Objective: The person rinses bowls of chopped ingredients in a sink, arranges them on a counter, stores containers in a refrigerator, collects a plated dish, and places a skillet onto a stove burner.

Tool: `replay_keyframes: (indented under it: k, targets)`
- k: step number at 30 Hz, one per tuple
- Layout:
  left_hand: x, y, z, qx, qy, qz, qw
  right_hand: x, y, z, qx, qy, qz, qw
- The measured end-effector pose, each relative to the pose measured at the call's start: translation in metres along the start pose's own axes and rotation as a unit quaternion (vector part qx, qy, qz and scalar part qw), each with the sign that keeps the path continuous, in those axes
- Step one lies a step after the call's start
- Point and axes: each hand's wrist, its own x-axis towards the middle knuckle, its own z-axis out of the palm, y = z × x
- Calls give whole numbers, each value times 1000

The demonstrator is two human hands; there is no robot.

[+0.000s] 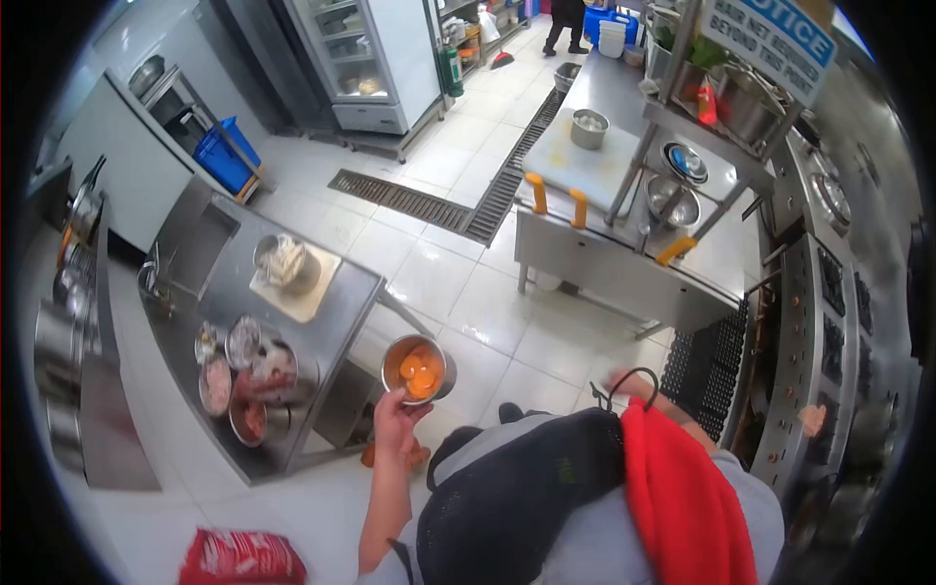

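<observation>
My left hand (395,419) is closed on the near rim of a round metal bowl (445,382), held out over the floor. Inside it lie several glossy, rounded orange pieces (421,372); whether they are egg yolks or cut vegetables I cannot make out. My right hand (627,383) is low at my right side, smeared by motion, beside a thin dark looped cord (639,373). Its fingers are too unclear to read. A red cloth (678,478) hangs over my clothing near that arm.
On the left steel table (341,283) are a pot (292,261) on a board and several bowls of food (252,421). A counter (624,255) with a white cutting board (561,161) stands ahead right. Stoves (809,322) line the right. A red bag (244,558) lies on the floor; a person (567,24) stands far off.
</observation>
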Motion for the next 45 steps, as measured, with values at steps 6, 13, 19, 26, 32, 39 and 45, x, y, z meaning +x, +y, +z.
replay_keyframes:
  k: [6,13,19,26,32,39,45]
  targets:
    - [116,67,4,15,49,10,999,156,-250,-303,190,109,-187,958]
    - [300,155,58,93,-39,-9,995,225,-248,-428,350,203,-36,914]
    - [469,213,134,154,-112,-69,979,262,-180,-471,501,294,82,810]
    - [617,243,252,218,-123,-139,958,371,-79,-515,739,450,189,465]
    - [700,242,392,313,-226,-185,904,413,-53,-511,665,546,297,415]
    - [778,163,568,448,-439,-272,730,376,-129,-495,576,583,438,369]
    - [786,73,656,470,-615,-355,524,364,-303,-498,497,569,610,238]
